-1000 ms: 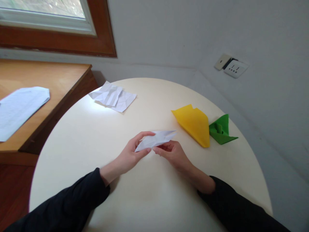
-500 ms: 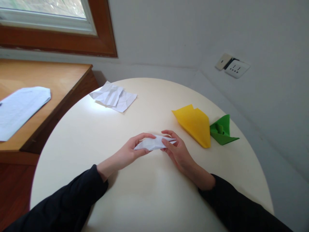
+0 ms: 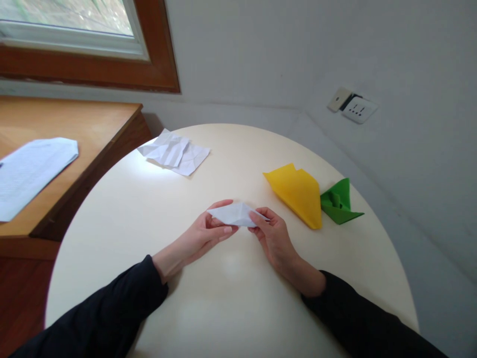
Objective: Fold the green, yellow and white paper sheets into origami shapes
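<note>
A folded white paper shape (image 3: 234,214) is held between both hands just above the round cream table (image 3: 231,298). My left hand (image 3: 201,236) pinches its left end, with the thumb on top. My right hand (image 3: 274,236) grips its right end with the fingertips. Both forearms are in black sleeves. A folded yellow paper (image 3: 296,191) lies to the right of my hands. A folded green paper (image 3: 338,203) sits just beyond it, touching its right edge.
A creased white sheet (image 3: 174,151) lies at the table's far left edge. A wooden desk (image 3: 67,124) with a printed sheet (image 3: 30,169) stands to the left under a window. A wall socket (image 3: 354,106) is at the upper right.
The white paper shape has been drawn shorter and more compact between my hands. My right hand shifted from underneath it to gripping its right end, and the view tilted slightly.
</note>
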{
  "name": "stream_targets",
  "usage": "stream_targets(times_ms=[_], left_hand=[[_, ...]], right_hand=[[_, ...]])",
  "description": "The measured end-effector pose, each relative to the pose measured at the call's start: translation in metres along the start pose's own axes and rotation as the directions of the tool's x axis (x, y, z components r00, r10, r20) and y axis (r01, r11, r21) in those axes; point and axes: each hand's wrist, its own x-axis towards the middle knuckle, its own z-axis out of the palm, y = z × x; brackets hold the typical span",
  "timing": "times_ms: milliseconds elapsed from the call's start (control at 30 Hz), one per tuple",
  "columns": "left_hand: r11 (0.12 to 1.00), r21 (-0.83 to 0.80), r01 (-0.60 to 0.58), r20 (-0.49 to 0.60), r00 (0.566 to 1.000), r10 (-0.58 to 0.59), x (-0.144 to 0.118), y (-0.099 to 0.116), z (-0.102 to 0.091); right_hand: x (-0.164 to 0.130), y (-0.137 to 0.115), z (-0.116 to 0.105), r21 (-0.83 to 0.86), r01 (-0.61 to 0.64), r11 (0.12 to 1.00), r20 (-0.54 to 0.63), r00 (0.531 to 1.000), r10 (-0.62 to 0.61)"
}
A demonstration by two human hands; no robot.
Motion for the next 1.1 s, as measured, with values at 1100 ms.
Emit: stream_targets(times_ms=[1100], left_hand=[[0.963, 0.265, 0.057, 0.049, 0.996, -0.072, 0.003, 0.007, -0.006]], right_hand=[[-0.008, 0.012, -0.010, -0.366, 0.466, 0.805, 0.433, 0.851, -0.296]])
